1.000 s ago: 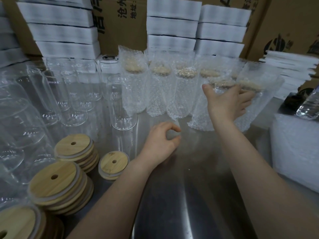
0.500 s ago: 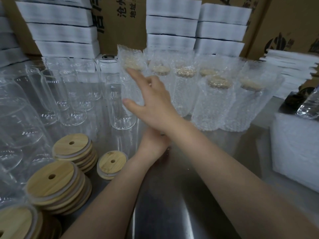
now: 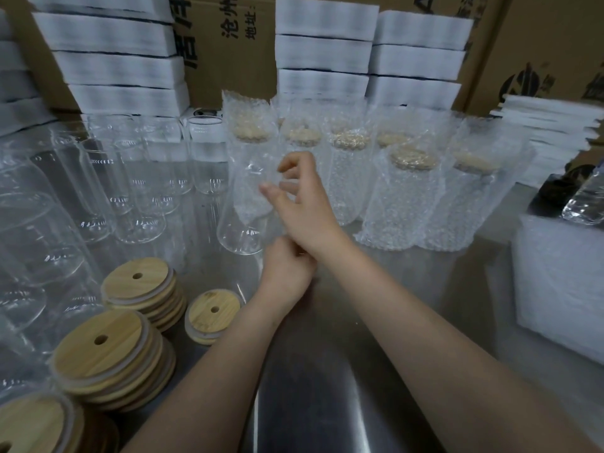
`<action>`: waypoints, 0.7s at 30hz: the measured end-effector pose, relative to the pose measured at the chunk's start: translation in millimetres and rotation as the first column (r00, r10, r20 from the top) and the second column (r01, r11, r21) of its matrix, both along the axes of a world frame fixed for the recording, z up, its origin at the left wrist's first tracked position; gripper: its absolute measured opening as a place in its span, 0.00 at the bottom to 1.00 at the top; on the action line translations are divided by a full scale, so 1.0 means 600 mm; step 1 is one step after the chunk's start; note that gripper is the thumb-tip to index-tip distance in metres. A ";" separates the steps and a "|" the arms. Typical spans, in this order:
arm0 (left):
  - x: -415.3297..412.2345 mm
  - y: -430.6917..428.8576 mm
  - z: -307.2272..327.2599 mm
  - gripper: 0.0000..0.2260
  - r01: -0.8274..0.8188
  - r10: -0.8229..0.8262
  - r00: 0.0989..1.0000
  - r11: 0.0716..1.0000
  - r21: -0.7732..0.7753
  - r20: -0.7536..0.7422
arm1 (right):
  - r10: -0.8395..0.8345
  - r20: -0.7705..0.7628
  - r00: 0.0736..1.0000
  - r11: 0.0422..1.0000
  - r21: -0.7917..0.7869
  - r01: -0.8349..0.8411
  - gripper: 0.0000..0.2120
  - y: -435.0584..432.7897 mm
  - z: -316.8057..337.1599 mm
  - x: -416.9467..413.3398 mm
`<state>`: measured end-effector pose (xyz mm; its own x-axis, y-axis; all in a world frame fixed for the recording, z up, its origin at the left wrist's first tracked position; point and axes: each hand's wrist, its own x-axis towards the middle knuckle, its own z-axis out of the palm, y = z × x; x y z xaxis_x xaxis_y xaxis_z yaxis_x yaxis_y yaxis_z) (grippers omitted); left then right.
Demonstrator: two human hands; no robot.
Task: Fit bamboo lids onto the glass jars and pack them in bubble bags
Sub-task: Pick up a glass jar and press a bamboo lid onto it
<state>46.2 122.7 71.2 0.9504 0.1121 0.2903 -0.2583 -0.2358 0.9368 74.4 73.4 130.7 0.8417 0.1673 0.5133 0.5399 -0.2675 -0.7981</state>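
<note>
Looking down through the head camera, I saw the right hand [image 3: 305,207] held near the middle of the view. Its fingers [image 3: 271,191] were loosely curled and a little apart, just beside an unlidded glass jar [image 3: 240,230] at the hand's nine o'clock. I could not tell whether they gripped the clear wall or only touched it. The jar appeared to lean, with its base low on the steel bench [image 3: 343,371]. The left hand [image 3: 287,273] lay under the right wrist at six o'clock with its fingers hidden, so I could not tell how they lay. A single bamboo lid [image 3: 212,310] sat at seven o'clock, with lid stacks [image 3: 140,282] at eight. Bagged jars [image 3: 402,197], already lidded, stood in rows from twelve to three o'clock. Bare jars [image 3: 143,197] crowded nine to ten o'clock.

I judged the leaning jar to be the main risk. A loose hold on smooth glass could let it slip and knock into the bare jars, chipping or toppling them. The crossed arms worried me too, because the left hand would have to reach for a lid beneath the right forearm and might bump the jar's base. Swinging the right hand back rightward could brush over the light bagged jars.
</note>
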 end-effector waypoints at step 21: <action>-0.016 0.010 0.022 0.22 0.134 -0.165 0.986 0.844 -0.519 -0.015 | 0.034 -0.357 0.933 0.767 0.609 0.205 0.06 -0.121 -0.048 -0.010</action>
